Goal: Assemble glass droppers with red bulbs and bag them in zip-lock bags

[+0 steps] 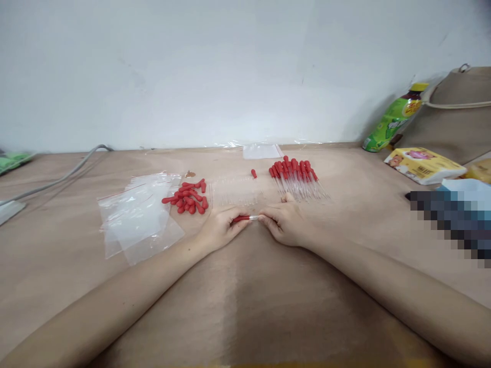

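My left hand (221, 226) is closed on a red rubber dropper bulb (241, 218). My right hand (284, 222) pinches a clear glass dropper tube (253, 217), whose end meets the bulb's mouth between my hands. Most of the tube is hidden by my right fingers. Just beyond my hands lies a row of clear glass tubes (238, 191), with a single red bulb (253, 174) at its far right. Left of them is a pile of loose red bulbs (187, 197). Several droppers with red bulbs fitted (295, 174) lie side by side behind my right hand.
Clear zip bags (134, 214) lie flat at the left, near a grey cable (72, 176). At the right are a green drink bottle (395, 120), a beige bag (452, 112), a yellow tissue pack (425, 166) and a dark pixelated object (452, 220). A white wall closes off the back.
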A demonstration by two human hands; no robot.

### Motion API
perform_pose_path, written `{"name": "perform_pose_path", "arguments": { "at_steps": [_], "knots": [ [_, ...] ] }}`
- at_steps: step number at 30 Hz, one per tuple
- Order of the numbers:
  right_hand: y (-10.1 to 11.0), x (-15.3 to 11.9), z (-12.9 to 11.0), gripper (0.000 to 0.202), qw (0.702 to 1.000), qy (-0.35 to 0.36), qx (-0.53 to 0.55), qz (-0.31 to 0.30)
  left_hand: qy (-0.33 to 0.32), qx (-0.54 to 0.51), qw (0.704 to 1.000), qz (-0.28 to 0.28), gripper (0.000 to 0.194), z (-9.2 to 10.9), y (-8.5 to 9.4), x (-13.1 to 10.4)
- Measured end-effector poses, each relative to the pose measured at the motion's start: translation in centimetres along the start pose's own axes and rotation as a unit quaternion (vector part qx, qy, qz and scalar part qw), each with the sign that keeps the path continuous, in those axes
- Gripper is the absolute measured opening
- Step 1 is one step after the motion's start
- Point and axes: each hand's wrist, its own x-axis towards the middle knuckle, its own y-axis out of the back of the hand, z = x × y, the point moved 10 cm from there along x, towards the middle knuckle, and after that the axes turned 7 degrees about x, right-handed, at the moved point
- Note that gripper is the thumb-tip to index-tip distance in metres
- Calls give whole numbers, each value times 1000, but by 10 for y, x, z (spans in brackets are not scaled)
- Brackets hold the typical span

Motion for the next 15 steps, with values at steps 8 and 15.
{"name": "perform_pose_path", "arguments": {
  "at_steps": [8, 15],
  "knots": [
    [-8, 2, 6, 33, 999, -12, 11, -32, -16, 19, 1000, -6, 14, 1, -1, 0],
    [16, 12, -13, 25, 996, -9, -75, -43, -26, 43, 999, 19, 16, 6, 20, 12]
  ]
}}
